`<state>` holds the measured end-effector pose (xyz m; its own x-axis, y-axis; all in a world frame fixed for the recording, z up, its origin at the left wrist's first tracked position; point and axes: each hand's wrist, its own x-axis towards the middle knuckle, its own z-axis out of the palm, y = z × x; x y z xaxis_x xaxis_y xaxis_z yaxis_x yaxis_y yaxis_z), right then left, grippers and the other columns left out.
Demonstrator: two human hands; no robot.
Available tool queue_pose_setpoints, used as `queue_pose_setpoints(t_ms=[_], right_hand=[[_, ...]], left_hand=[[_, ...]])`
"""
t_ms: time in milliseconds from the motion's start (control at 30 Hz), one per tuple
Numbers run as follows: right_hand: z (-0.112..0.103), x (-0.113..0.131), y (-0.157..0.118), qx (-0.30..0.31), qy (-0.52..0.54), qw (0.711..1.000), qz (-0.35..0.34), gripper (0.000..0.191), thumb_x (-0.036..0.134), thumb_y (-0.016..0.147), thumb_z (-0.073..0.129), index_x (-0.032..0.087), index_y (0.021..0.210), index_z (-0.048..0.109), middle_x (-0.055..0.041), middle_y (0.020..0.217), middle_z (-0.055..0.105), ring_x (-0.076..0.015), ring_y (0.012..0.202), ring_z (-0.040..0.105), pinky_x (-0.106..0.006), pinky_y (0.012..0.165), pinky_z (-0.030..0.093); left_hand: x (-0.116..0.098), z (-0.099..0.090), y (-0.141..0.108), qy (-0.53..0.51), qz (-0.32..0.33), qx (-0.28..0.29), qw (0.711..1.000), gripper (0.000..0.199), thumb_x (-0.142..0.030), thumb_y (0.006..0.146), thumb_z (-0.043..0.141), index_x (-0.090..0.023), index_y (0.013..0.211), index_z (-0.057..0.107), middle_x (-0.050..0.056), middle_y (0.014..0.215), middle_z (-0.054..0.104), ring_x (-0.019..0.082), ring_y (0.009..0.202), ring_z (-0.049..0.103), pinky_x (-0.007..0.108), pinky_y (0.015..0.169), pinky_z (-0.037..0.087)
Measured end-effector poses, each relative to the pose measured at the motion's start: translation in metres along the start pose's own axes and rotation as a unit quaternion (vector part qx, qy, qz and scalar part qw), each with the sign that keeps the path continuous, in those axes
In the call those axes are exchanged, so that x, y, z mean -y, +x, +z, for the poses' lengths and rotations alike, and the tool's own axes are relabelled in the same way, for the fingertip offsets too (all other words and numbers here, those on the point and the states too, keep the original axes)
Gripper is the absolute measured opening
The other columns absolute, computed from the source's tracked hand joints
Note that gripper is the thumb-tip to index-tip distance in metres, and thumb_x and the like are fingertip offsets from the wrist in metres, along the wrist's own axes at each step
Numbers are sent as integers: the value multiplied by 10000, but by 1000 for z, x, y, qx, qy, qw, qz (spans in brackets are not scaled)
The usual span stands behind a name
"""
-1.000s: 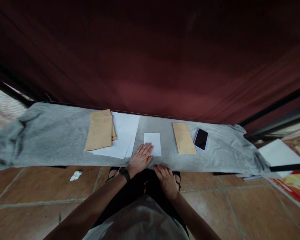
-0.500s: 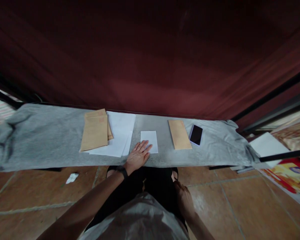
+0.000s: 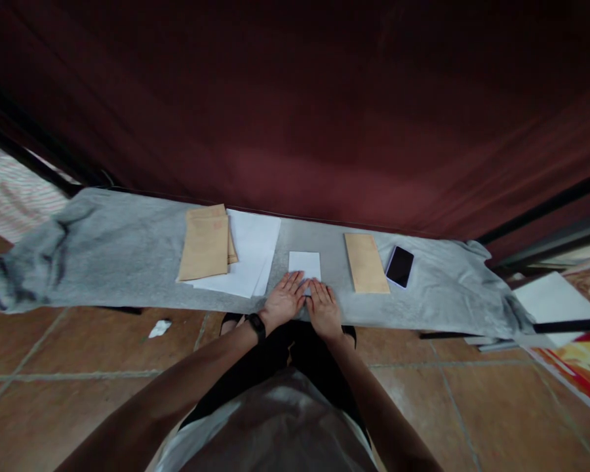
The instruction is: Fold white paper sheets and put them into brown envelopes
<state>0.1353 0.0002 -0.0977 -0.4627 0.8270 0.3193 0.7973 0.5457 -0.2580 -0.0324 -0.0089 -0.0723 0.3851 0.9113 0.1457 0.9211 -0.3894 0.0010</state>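
Note:
A small white sheet of paper [image 3: 304,261] lies on the grey cloth in front of me. My left hand [image 3: 285,298] rests flat on its lower left part, fingers spread, a dark watch on the wrist. Beside it my right hand [image 3: 324,311] lies flat at the lower right of the sheet, fingers extended; the two hands nearly touch. Both cover the sheet's lower edge. To the left, brown envelopes [image 3: 205,248] overlap larger white sheets [image 3: 255,246]. A single brown envelope [image 3: 367,263] lies to the right.
A phone [image 3: 400,266] with a dark screen lies right of the single envelope. The grey cloth [image 3: 122,255] covers a narrow table, with a dark red curtain [image 3: 295,131] behind. A crumpled white scrap [image 3: 160,328] is on the tiled floor.
My right hand has come up from my leg onto the small sheet. My left hand stays flat on it. The whole view has shifted slightly.

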Motion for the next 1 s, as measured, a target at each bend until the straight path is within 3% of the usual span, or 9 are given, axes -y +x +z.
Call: queue_pose_setpoints(t_ms=[300,500,733,900,1000], right_hand=[[0,-4,-12,11,-26,1000,-2,520,310,1054,381,95,1528,387,-145,1541,456,-269,1428,430,-483,1202,273],[-2,-1,-8,7,-24,1000,5,510,298,1044,400,129,1525,402,-130,1541,463,-267,1418,441,-485,1204,268],[-7,1,-8,13,-10,1000,6,518,308,1051,381,122,1535,376,-131,1547,456,-272,1422,429,-499,1202,276],[-8,0,-8,21,-4,1000,10,523,322,1052,376,126,1537,372,-134,1537,470,-265,1428,421,-500,1207,268],[-8,0,-7,23,-2,1000,9,516,322,1053,373,122,1528,386,-127,1541,466,-266,1428,419,-496,1212,258]], left_hand=[[13,8,6,-68,17,14,997,537,-293,1014,364,-142,1529,388,144,1615,336,250,1516,266,445,1241,213],[19,18,35,-80,-19,34,996,542,-317,1026,297,-161,1540,368,116,1632,310,235,1526,239,469,1250,168],[24,23,71,-73,-45,14,996,562,-388,1027,313,-187,1549,362,111,1635,301,272,1526,237,526,1246,145],[28,25,81,-74,-56,2,996,573,-424,1022,328,-202,1549,364,99,1628,321,284,1521,252,553,1240,152],[24,23,79,-64,-51,6,997,574,-398,1021,329,-155,1538,376,121,1622,329,284,1518,258,528,1246,151]])
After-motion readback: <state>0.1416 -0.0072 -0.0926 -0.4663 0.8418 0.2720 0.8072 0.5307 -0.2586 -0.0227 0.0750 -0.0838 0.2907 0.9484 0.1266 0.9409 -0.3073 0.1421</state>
